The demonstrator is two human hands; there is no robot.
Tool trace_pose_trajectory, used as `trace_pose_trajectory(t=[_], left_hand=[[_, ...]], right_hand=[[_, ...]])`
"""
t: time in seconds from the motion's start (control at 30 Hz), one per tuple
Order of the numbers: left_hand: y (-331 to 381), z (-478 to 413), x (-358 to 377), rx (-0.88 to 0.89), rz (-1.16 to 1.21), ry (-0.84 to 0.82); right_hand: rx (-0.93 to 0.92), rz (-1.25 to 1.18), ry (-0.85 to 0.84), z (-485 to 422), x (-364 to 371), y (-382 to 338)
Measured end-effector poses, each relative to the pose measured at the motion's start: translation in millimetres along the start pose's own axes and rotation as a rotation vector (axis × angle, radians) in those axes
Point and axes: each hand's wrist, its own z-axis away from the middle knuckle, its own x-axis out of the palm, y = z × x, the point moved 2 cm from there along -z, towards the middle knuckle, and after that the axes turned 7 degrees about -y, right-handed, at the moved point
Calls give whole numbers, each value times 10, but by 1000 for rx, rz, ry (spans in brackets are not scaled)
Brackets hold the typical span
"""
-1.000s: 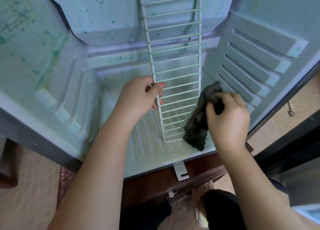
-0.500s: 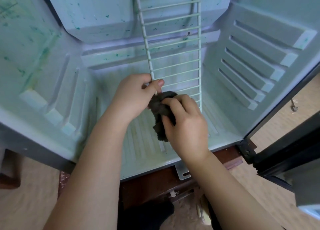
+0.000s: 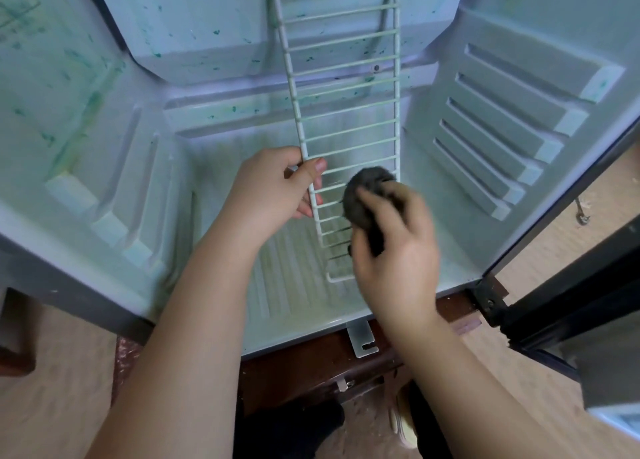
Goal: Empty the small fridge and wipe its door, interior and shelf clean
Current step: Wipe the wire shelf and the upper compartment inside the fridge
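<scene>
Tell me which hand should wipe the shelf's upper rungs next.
Right. The right hand holds the dark cloth on the wire shelf; the left hand grips its side rail, steadying it.

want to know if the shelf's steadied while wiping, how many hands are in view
2. The left hand grips the left rail of the wire shelf; the right hand holds a dark cloth at its lower rungs.

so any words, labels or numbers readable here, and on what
None can be read.
The faint rectangular outline on the fridge's stained pale green left wall may be a label, but it is too faint to read.
The white wire shelf and the dark grey cloth show no print.
</scene>
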Motion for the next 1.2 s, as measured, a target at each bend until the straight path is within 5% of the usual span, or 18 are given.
trace_pose_trajectory(t=[0.23,0.53,0.9,1.2], left_hand=[[17,13,3,5,-17,-6],[5,25,13,3,15,17],[-41,-18,-28,-4,-38,35],[-21,10,-20,3,21,4]], right_hand=[[-79,72,-16,-86,40,98],[246,-84,118,-62,-128,279],[-102,6,-105,101,206,-107],[222,-108,132,-67,-124,294]])
